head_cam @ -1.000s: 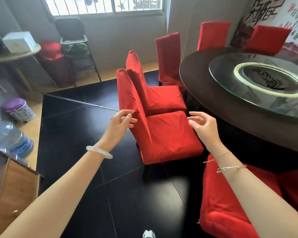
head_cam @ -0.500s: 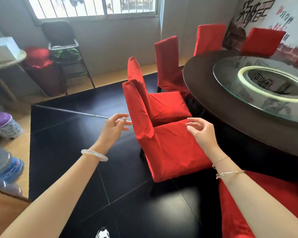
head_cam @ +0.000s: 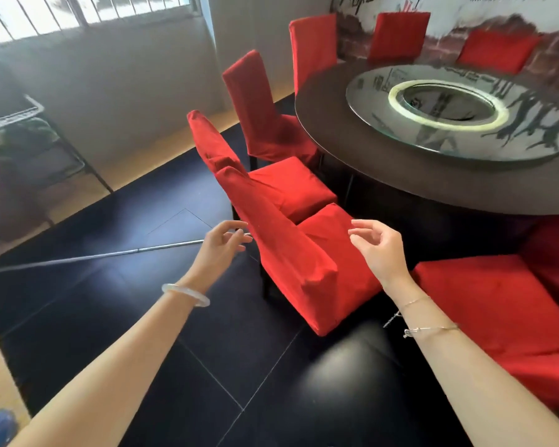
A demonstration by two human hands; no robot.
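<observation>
A chair in a red cloth cover (head_cam: 291, 259) stands right in front of me, its back towards me and its seat facing the round table. My left hand (head_cam: 220, 250) hovers just left of the chair's back, fingers loosely curled, holding nothing. My right hand (head_cam: 380, 253) hangs over the seat on the right side, fingers relaxed and apart, also holding nothing. Neither hand touches the cover.
A second red-covered chair (head_cam: 281, 185) stands just behind the first, with more around the dark round table (head_cam: 400, 175) and its glass turntable (head_cam: 459, 114). A red seat (head_cam: 504, 317) is at my right. A thin metal rod (head_cam: 94, 256) lies on the black floor at left.
The view has moved closer and turned right, so the near chair looms larger. Both hands stay spread either side of its back, holding nothing.
</observation>
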